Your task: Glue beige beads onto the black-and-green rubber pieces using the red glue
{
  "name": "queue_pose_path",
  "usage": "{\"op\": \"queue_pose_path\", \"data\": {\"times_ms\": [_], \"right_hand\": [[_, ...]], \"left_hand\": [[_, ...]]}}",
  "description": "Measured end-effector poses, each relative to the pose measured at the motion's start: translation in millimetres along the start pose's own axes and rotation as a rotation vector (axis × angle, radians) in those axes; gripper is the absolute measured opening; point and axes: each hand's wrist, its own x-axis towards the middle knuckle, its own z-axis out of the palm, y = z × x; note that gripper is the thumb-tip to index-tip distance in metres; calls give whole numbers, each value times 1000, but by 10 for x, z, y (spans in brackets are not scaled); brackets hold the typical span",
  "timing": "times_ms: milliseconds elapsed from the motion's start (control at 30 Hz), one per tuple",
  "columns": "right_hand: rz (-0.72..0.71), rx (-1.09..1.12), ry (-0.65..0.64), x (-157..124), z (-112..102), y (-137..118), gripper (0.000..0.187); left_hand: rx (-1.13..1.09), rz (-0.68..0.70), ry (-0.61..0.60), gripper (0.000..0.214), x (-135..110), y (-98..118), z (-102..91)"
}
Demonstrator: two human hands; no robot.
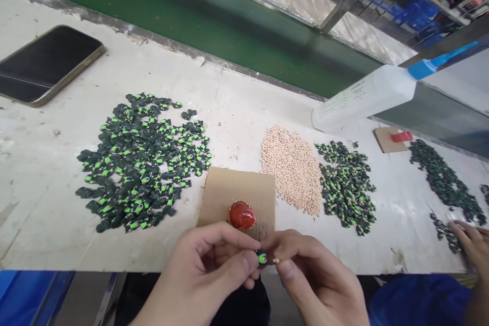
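Observation:
My left hand [214, 270] pinches a small dark-green and lime piece [261, 256] between thumb and forefinger. Close beside it, my right hand [313, 275] is closed on a tiny beige piece [276, 261]; whether the two pieces touch, I cannot tell. Just beyond the hands lies a cardboard square [221, 191] with a glossy red blob [242, 215] on it. A wide pile of dark-green and lime pieces [141, 163] spreads to the left. Right of the cardboard are a heap of tiny beige pieces [292, 168] and a smaller dark-green and lime pile [347, 188].
A black-screened phone [49, 63] lies at the far left. At the back right stands a white bottle with a blue nozzle [367, 97]. Farther right are a small cardboard piece with a red item [401, 136], more dark pieces [445, 178] and another person's hand [471, 242].

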Motion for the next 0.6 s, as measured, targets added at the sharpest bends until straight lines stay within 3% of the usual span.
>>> {"op": "queue_pose_path", "data": {"times_ms": [300, 500, 600], "right_hand": [[-63, -92, 14, 29, 49, -34, 19], [-174, -283, 10, 40, 72, -79, 22], [-209, -324, -37, 90, 39, -116, 23]], "left_hand": [[-36, -36, -6, 11, -8, 51, 28], [-68, -201, 230, 5, -19, 249, 204], [-76, -207, 257, 7, -28, 297, 253]]}}
